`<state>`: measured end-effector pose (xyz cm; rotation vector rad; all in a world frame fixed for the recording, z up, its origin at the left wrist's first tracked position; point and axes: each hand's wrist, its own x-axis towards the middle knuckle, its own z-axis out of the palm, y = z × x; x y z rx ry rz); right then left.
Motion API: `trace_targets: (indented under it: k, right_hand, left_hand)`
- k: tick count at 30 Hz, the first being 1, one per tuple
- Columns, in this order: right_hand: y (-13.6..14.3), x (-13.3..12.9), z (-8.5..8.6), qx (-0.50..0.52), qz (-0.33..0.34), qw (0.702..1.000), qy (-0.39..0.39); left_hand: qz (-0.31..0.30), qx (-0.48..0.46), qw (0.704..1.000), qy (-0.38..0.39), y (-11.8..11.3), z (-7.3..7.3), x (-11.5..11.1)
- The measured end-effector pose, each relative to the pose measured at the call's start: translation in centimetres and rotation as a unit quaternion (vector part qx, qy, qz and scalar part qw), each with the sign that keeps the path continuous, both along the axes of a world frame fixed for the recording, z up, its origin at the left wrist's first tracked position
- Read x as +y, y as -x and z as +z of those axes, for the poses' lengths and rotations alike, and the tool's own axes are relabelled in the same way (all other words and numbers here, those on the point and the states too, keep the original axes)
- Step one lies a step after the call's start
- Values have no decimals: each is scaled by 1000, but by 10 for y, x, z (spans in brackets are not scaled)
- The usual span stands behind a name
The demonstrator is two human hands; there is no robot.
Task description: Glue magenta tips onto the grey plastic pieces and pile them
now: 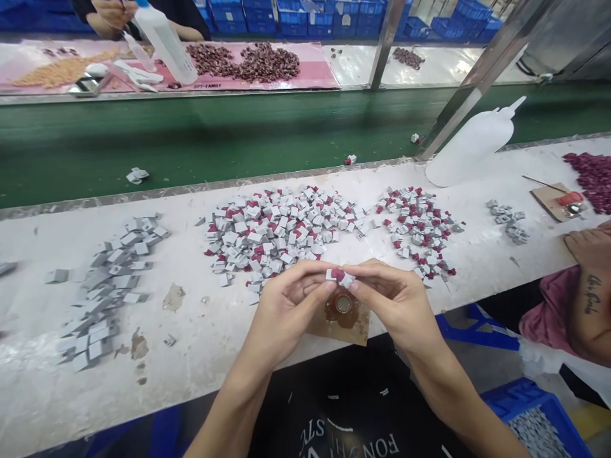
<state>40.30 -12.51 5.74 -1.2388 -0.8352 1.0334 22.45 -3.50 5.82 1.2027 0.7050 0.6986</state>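
Between my fingertips, above the table's front edge, is a small grey-white plastic piece with a dark red part (338, 275) in its middle. My left hand (296, 299) pinches its left end with thumb and forefinger. On the other end, my right hand (389, 289) has a similar pinch. Just below the fingertips, a small round container (342, 303) rests on a wet brown card (356, 327). Behind my hands lies a large heap of grey and red pieces (272, 222), with a smaller heap of the same kind (420, 229) to its right.
Plain grey blocks (112, 280) lie at left. A white squeeze bottle (470, 146) leans by a metal post. Beyond runs a green conveyor belt (238, 137) with a few pieces. A co-worker's arm (592, 286) is at right; another person (114, 16) works opposite. A blue crate (539, 413) stands below.
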Motion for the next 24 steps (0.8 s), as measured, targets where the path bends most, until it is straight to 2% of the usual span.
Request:
trace_targets:
  k: [4,7,9,10,11,14,16,18,21,24]
  right_hand:
    - [-5,2,2,-33,14,999,4]
    - [-17,25,2,-54,63,996,15]
    - [-33,59,1,-114,105,987,41]
    - [-44,81,0,-163,104,979,58]
    - [-55,107,-1,-214,86,970,74]
    - [-90,191,-11,-328,-31,938,104]
    - [-109,241,-21,-357,-61,926,106]
    - [-121,277,-33,-375,-60,918,111]
    - [-126,305,-45,-387,-40,914,114]
    - [-120,299,-46,-376,-28,922,94]
  left_hand:
    - [-15,48,995,-88,1,5,6]
    - [-50,116,981,-150,-1,12,31]
    - [-58,165,968,-179,-7,18,63]
    - [-42,191,961,-194,-11,21,84]
    - [-9,221,953,-207,-16,24,107]
    - [128,314,918,-206,-34,26,183]
    - [174,362,900,-169,-42,20,231]
    - [188,402,887,-129,-44,10,269]
    - [199,449,867,-84,-37,-3,304]
    - [213,471,852,-79,-25,-2,311]
